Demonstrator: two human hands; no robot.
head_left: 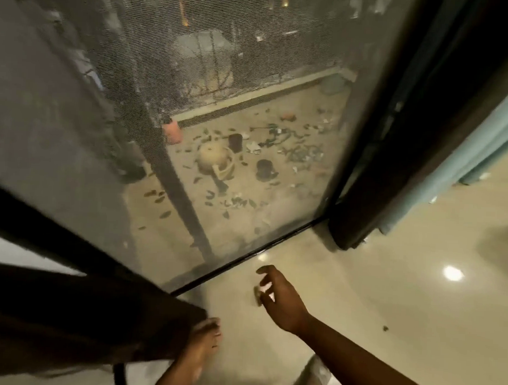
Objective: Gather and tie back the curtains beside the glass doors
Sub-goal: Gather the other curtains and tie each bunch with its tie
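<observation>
Right hand (280,298) empty, fingers spread, dark curtain (67,315) well left of it

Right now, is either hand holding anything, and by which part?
The right hand hangs open above the floor, fingers spread, holding nothing. The left hand is out of view, so whether it holds the dark curtain cannot be told.
</observation>
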